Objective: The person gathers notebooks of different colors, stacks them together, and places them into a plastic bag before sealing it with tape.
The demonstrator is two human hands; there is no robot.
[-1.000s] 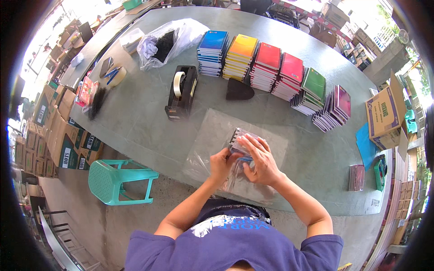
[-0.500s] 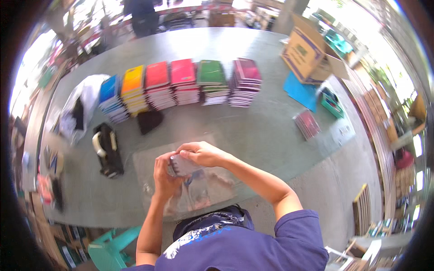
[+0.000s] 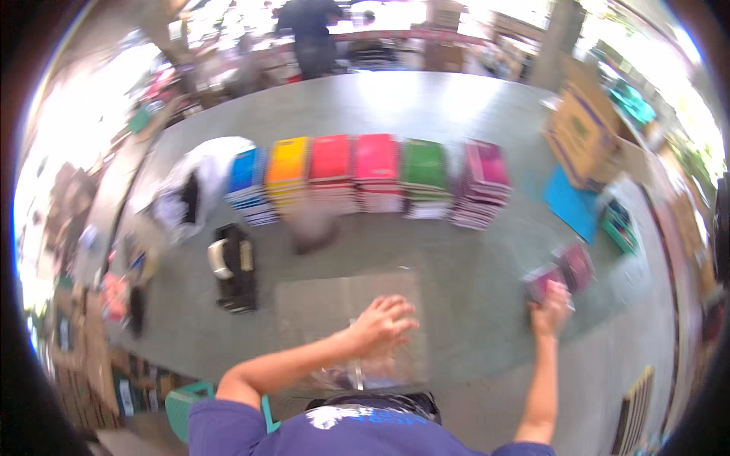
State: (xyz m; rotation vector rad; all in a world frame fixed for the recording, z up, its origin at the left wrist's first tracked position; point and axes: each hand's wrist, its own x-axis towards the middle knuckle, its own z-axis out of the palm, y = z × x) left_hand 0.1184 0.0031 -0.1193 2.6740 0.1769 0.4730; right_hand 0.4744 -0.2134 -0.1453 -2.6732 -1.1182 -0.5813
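The right hand point(image 3: 550, 312) appears closed on the near pad point(image 3: 541, 282); the far pad point(image 3: 578, 266) lies just beside that, at the hand's one o'clock, its long axis blurred. The left hand point(image 3: 382, 327), loosely open, is well apart at nine, above plastic point(image 3: 315, 300).

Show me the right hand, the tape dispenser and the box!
Right hand point(image 3: 549, 311): head view, middle of the hand.
Tape dispenser point(image 3: 237, 270): head view, its black body.
Box point(image 3: 576, 138): head view, its printed side.

Gap between plastic point(image 3: 323, 310) and notebook stacks point(image 3: 374, 176)
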